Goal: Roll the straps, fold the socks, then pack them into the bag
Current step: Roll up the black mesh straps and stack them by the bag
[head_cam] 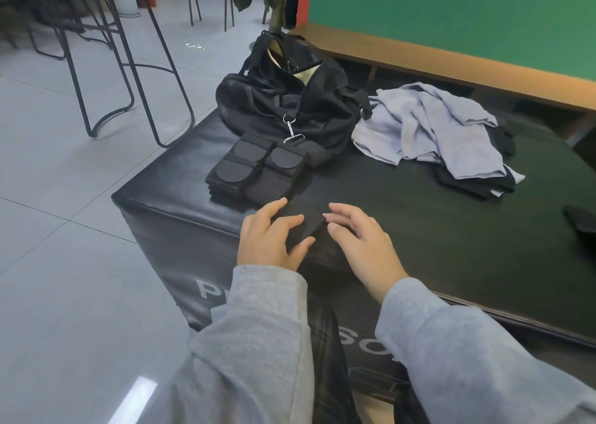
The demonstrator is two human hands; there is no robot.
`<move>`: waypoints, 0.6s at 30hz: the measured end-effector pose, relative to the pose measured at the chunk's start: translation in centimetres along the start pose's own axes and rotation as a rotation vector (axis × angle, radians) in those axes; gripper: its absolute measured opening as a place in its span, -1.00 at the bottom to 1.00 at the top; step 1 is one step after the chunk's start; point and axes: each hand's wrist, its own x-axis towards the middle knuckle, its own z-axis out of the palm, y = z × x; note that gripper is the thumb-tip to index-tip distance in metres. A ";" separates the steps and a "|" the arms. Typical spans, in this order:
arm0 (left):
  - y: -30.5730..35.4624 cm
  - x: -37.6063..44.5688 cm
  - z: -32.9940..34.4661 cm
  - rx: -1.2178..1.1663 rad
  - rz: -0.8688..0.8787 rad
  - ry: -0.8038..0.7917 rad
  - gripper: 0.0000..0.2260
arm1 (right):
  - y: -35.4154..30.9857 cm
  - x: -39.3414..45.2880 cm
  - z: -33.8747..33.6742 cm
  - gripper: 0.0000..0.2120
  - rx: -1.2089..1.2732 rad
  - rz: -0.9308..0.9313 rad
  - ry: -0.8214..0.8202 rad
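Observation:
A black perforated strap (308,218) lies flat on the black padded box (419,223) near its front edge. My left hand (269,235) rests on the strap's left part with spread fingers. My right hand (361,239) presses on its right part, fingers nearly straight. Behind the strap sit two black straps (254,168) side by side, each with rounded tabs on top. The black bag (287,98) stands open at the back of the box, a metal clip (291,130) hanging from it.
A pile of light blue-grey cloth (432,127) lies right of the bag over dark garments (477,181). A dark item (580,220) sits at the right edge. Metal-legged tables and chairs (129,68) stand on the tiled floor to the left. A wooden bench (451,59) runs behind.

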 end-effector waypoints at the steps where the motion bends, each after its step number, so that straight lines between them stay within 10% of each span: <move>1: 0.0 0.1 -0.2 -0.023 0.009 0.022 -0.66 | -0.1 0.1 0.1 -0.75 0.018 0.016 -0.006; 18: -1.7 1.7 -0.8 0.049 0.078 0.172 -0.79 | -4.0 2.3 3.6 -0.75 0.393 -0.067 0.108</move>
